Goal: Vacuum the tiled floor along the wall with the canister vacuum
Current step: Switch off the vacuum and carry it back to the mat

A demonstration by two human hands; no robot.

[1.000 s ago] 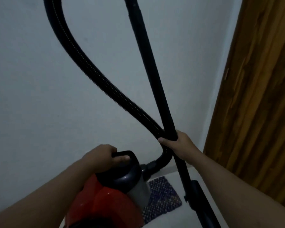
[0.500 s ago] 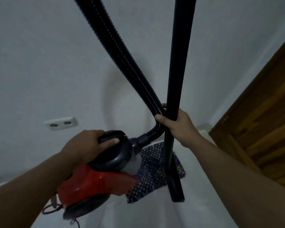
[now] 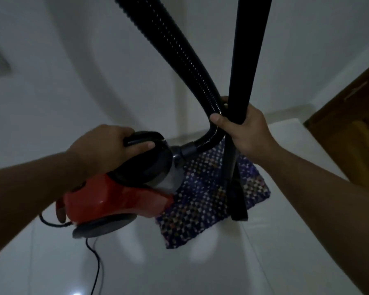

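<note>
The left hand (image 3: 102,150) grips the black carry handle (image 3: 144,137) on top of the canister vacuum (image 3: 119,194), fingers (image 3: 142,145) curled round it and the thumb side over the top. The canister, red below and dark grey above, hangs tilted with its round wheel (image 3: 103,227) toward the tiled floor (image 3: 179,269); whether the wheel touches the tiles cannot be told. A thin power cord (image 3: 95,260) trails from under the canister across the floor.

The right hand (image 3: 247,133) is clenched round both the rigid black wand (image 3: 246,60) and the ribbed hose (image 3: 179,50) where the two cross, just right of the canister and above it. Its thumb (image 3: 218,121) presses on the hose bend. From that grasp the hose curves down into the canister's front port (image 3: 184,151). The wand runs down past the hand to its nozzle end (image 3: 238,201), which lies over a patterned mat (image 3: 200,205) just right of the canister. The white wall (image 3: 94,71) stands behind the canister; a wooden door (image 3: 354,128) is far to its right.
</note>
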